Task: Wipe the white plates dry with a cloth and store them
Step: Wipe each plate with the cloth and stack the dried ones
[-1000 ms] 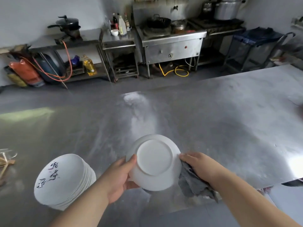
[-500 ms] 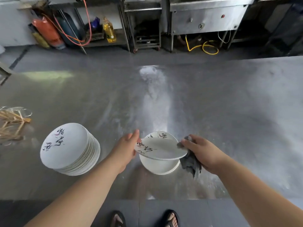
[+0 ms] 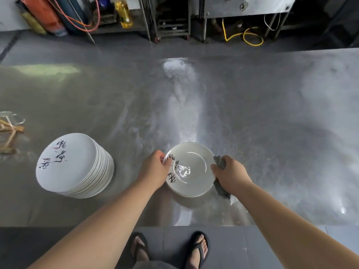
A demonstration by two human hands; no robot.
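Observation:
A white plate (image 3: 191, 167) with black brush lettering lies face up near the steel table's front edge; whether another plate is under it I cannot tell. My left hand (image 3: 154, 170) grips its left rim, thumb on the lettered side. My right hand (image 3: 229, 176) holds a crumpled grey cloth (image 3: 220, 184) against the plate's right rim. To the left stands a tall leaning stack of the same white plates (image 3: 73, 166), lettering showing on the top one.
The steel table (image 3: 272, 133) stretches wide to the right and back, with a wet streak in the middle. A glass holder with wooden sticks (image 3: 8, 131) sits at the left edge. My sandalled feet (image 3: 169, 249) show below the front edge.
The plate was held up with its underside showing, then turned face up and lowered flat onto the table. The view has tilted down toward the table edge.

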